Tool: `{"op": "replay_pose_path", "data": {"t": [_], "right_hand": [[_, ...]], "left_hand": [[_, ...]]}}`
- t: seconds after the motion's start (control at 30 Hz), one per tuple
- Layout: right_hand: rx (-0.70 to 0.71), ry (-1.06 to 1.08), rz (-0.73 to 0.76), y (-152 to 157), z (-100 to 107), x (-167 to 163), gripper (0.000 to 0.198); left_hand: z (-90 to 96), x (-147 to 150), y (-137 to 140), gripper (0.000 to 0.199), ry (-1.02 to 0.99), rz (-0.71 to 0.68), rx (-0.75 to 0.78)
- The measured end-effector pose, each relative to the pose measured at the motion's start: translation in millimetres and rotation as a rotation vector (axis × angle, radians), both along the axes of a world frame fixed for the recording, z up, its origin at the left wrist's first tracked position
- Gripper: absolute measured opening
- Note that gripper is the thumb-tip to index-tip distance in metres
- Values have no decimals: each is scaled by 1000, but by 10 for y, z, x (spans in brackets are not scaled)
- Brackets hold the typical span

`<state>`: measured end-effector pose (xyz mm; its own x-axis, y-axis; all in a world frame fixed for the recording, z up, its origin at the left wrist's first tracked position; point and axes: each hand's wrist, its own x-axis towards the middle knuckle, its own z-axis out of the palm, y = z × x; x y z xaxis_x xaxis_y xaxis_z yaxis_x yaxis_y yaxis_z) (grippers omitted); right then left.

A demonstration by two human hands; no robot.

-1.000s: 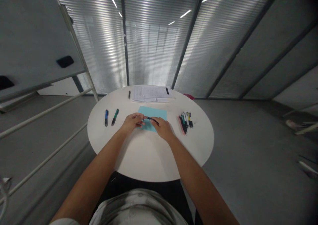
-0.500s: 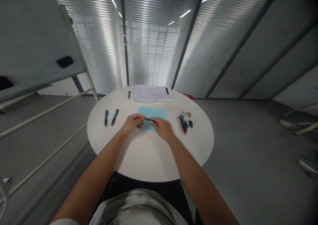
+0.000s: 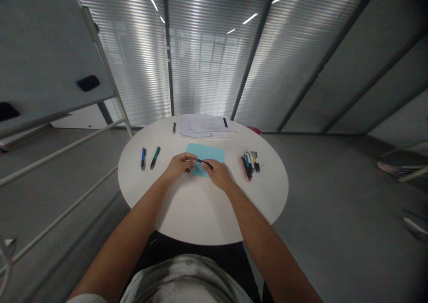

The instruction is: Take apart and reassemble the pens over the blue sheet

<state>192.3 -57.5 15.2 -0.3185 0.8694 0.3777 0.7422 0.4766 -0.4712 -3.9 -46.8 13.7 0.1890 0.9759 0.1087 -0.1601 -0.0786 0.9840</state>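
A dark pen (image 3: 204, 162) lies slantwise between my two hands, above a light blue sheet of paper (image 3: 209, 151). My left hand (image 3: 180, 165) is closed, its fingertips pinching the pen's left end. Around the right end of the same pen, my right hand (image 3: 219, 173) has its fingers closed. Part of the sheet is hidden under my hands. To the left of my left hand, a green and black pen (image 3: 155, 157) and a blue and black pen (image 3: 143, 159) rest on the white round table (image 3: 200, 218).
Right of my hands lies a cluster of several pens (image 3: 249, 165) with a pinkish strip at its side. Printed papers (image 3: 202, 125) are stacked at the table's far edge, a small dark pen (image 3: 174, 128) beside them. A whiteboard on a metal frame (image 3: 113, 89) stands at left.
Both hands keep hold of the pen in nearly the same place. The pen's right end points slightly lower than before. Nothing else on the table has moved.
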Motion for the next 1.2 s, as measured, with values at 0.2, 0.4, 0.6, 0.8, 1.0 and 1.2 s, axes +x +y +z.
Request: {"op": "replay_pose_path", "data": {"t": [0.2, 0.4, 0.6, 0.8, 1.0, 1.2], "right_hand": [[-1, 16, 15, 8, -4, -4, 37], [-3, 9, 13, 5, 1, -2, 36], [11, 43, 34, 10, -16, -1, 36], [-6, 61, 45, 16, -8, -2, 38], [-2, 29, -62, 46, -15, 25, 44], [1, -25, -113, 67, -31, 44, 44]], "left_hand": [[37, 3, -19, 34, -54, 3, -17], [-3, 2, 3, 30, -37, 25, -17], [-8, -6, 8, 30, -12, 21, -19], [36, -7, -9, 37, -58, 2, -18], [-9, -153, 77, 22, 281, 337, 148], [-155, -146, 105, 21, 673, 330, 335]]}}
